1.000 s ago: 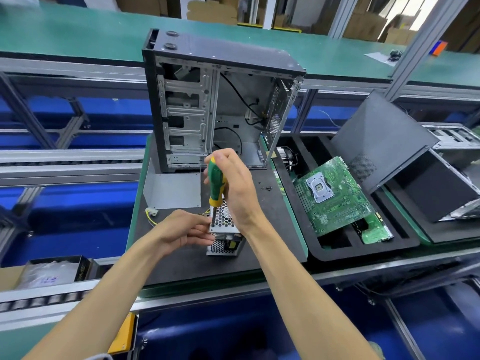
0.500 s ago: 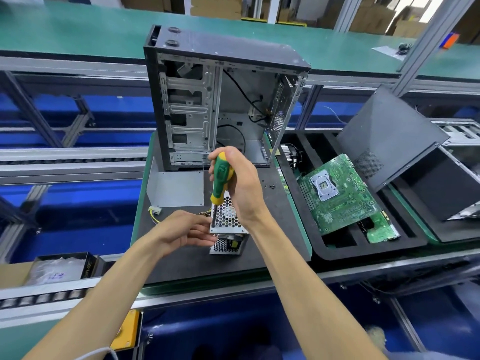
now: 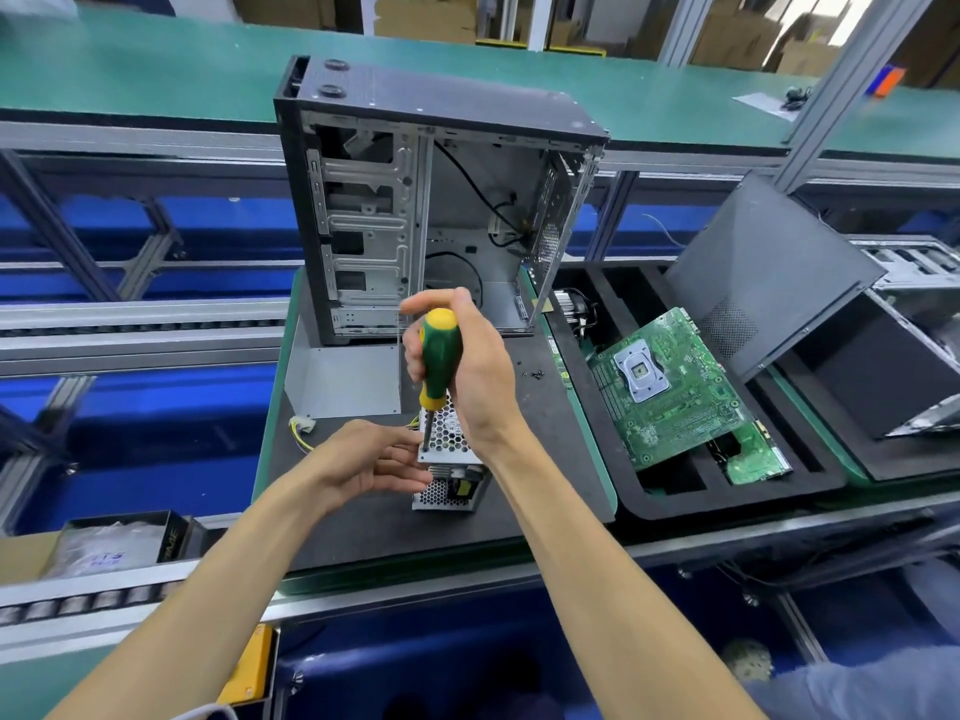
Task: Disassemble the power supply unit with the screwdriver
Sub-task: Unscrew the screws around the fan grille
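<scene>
The small silver perforated-metal power supply unit [image 3: 451, 462] stands on the black counter [image 3: 363, 532] near its front edge, its honeycomb-vented face upward. The green-and-yellow-handled screwdriver [image 3: 438, 366] stands nearly upright, its steel tip set on the unit's top front-left corner.

Electronics disassembly line, factory floor: green conveyor belts [image 3: 156, 70], aluminium roller rails [image 3: 130, 324], stripped computer case [image 3: 426, 200], foam tray [image 3: 675, 491] holding motherboard [image 3: 670, 392], stacked cardboard boxes [image 3: 737, 33] behind.
</scene>
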Demonstrator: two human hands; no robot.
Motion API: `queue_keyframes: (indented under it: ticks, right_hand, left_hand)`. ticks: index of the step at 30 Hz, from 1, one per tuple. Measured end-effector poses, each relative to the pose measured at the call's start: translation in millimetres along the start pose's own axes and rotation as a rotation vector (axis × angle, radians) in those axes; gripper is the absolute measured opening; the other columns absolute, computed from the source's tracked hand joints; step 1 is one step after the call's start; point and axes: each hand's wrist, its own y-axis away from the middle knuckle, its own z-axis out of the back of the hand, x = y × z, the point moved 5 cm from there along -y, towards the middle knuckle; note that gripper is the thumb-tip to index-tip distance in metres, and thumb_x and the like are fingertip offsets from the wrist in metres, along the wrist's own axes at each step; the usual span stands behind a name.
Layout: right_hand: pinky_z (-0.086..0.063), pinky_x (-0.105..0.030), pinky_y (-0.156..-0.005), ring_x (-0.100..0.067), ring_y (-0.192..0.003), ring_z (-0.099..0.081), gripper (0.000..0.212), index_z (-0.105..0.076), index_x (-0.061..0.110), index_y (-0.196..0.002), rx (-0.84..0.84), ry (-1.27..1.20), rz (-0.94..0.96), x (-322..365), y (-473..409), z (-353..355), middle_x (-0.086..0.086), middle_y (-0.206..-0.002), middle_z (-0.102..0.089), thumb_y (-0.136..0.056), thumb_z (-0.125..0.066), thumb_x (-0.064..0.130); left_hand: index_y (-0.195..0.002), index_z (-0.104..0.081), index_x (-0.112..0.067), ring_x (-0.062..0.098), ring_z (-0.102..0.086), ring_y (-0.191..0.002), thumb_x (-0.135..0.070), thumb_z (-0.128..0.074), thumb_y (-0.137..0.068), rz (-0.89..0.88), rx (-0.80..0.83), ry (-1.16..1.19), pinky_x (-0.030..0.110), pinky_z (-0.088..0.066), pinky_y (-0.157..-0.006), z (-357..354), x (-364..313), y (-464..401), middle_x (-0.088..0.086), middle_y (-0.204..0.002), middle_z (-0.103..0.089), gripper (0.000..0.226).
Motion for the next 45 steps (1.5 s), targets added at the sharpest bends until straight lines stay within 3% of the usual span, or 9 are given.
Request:
queue_keyframes:
  ticks: [5,11,17,23,26,31,38,42,45]
  right_hand:
    - [-0.041,-0.026,-0.054,-0.017,-0.059,-0.047,0.024,-0.047,0.020,-0.096,-0.034,0.026,0.022,-1.6,3.0,-1.0,-0.001,-0.071,-0.057,-0.098,-0.056,0.042]
    - [-0.048,-0.031,-0.067,-0.019,-0.071,-0.054,0.042,-0.072,0.024,-0.091,-0.073,0.065,0.024,3.7,2.8,5.1,-0.003,-0.077,-0.060,-0.106,-0.038,0.044]
    - [-0.043,-0.026,-0.057,-0.017,-0.061,-0.050,0.033,-0.045,0.018,-0.101,-0.087,0.022,0.003,0.6,5.8,1.0,0.001,-0.071,-0.058,-0.097,-0.052,0.049]
    - [-0.046,-0.035,-0.066,-0.020,-0.076,-0.054,0.034,-0.069,0.023,-0.101,-0.057,0.131,0.046,5.7,10.2,0.7,-0.002,-0.082,-0.058,-0.107,-0.039,0.038]
    - [-0.042,-0.032,-0.063,-0.020,-0.067,-0.051,0.036,-0.061,0.015,-0.111,-0.063,0.072,0.021,5.8,8.9,0.0,-0.002,-0.073,-0.060,-0.109,-0.031,0.036]
    - [-0.044,-0.029,-0.056,-0.019,-0.067,-0.052,0.024,-0.048,0.014,-0.104,-0.065,0.078,0.041,1.7,11.8,-0.9,0.001,-0.075,-0.059,-0.100,-0.057,0.036]
    - [-0.041,-0.032,-0.060,-0.018,-0.062,-0.050,0.036,-0.061,0.015,-0.110,-0.082,-0.024,0.003,-0.4,7.4,6.7,-0.002,-0.073,-0.058,-0.107,-0.033,0.038]
    - [-0.039,-0.032,-0.056,-0.018,-0.060,-0.048,0.030,-0.045,0.015,-0.105,-0.085,0.019,0.034,-3.0,9.4,4.9,0.000,-0.072,-0.057,-0.100,-0.053,0.043]
    - [-0.047,-0.028,-0.061,-0.015,-0.070,-0.056,0.040,-0.061,0.011,-0.106,-0.110,0.091,0.036,-3.4,9.4,6.3,0.003,-0.079,-0.058,-0.093,-0.057,0.049]
  left_hand:
    - [-0.080,-0.063,0.001,0.041,-0.074,-0.086,-0.009,-0.068,-0.092,-0.005,-0.010,0.004,0.039,-0.062,-0.066,-0.5,-0.4,2.2,0.014,-0.063,-0.060,0.017]
    - [-0.097,-0.064,0.006,0.044,-0.074,-0.086,-0.007,-0.064,-0.095,-0.007,-0.061,0.045,0.040,-0.063,-0.063,-0.6,0.3,6.8,0.015,-0.063,-0.065,0.013]
    - [-0.089,-0.062,0.004,0.041,-0.074,-0.084,-0.008,-0.067,-0.093,-0.016,-0.066,0.021,0.039,-0.063,-0.064,-6.6,-3.2,11.3,0.019,-0.072,-0.061,0.014]
    - [-0.096,-0.062,0.007,0.043,-0.074,-0.086,-0.007,-0.066,-0.093,-0.028,-0.094,0.025,0.040,-0.063,-0.064,-5.8,-2.6,12.7,0.021,-0.071,-0.068,0.014]
    - [-0.093,-0.062,0.007,0.041,-0.074,-0.081,-0.007,-0.068,-0.091,-0.027,-0.094,0.031,0.038,-0.062,-0.061,-7.6,-2.5,12.7,0.021,-0.069,-0.070,0.015]
    - [-0.095,-0.063,0.007,0.040,-0.075,-0.082,-0.008,-0.067,-0.093,-0.026,-0.080,0.033,0.038,-0.062,-0.062,-6.6,-2.9,13.3,0.021,-0.069,-0.072,0.016]
    - [-0.103,-0.063,0.007,0.041,-0.074,-0.081,-0.009,-0.063,-0.096,-0.040,-0.078,0.039,0.038,-0.062,-0.061,-7.9,-3.4,17.9,0.018,-0.066,-0.072,0.018]
    - [-0.106,-0.062,0.007,0.041,-0.074,-0.084,-0.008,-0.061,-0.097,-0.040,-0.070,0.029,0.039,-0.063,-0.064,-9.6,-5.2,19.9,0.021,-0.072,-0.073,0.018]
    - [-0.104,-0.062,0.007,0.041,-0.074,-0.084,-0.009,-0.062,-0.097,-0.031,-0.076,0.030,0.040,-0.064,-0.066,-10.4,-5.8,20.0,0.022,-0.073,-0.073,0.017]
